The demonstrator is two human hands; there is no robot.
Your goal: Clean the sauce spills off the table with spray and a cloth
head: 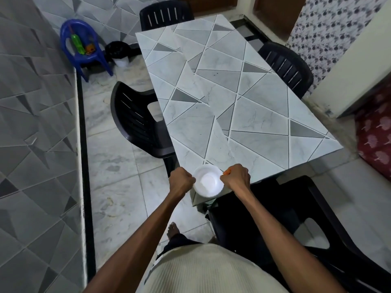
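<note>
A white bowl (pixel 208 181) sits at the near corner of the tiled table (pixel 243 106). My left hand (pixel 182 180) grips the bowl's left rim with curled fingers. My right hand (pixel 236 176) pinches the right rim; a small orange thing (pixel 226 171) shows at its fingertips, and I cannot tell what it is. The bowl looks empty and white inside. A few tiny dark specks (pixel 215 74) mark the table's middle. A green spray bottle (pixel 77 43) lies on a small blue chair at the far left. No cloth is in view.
Black plastic chairs stand around the table: one at the left (pixel 135 121), one at the far end (pixel 165 13), one at the right (pixel 287 66), one at the near end (pixel 296 220). A blue child's chair (pixel 84 53) and a black-lined bin (pixel 118 52) stand by the tiled wall.
</note>
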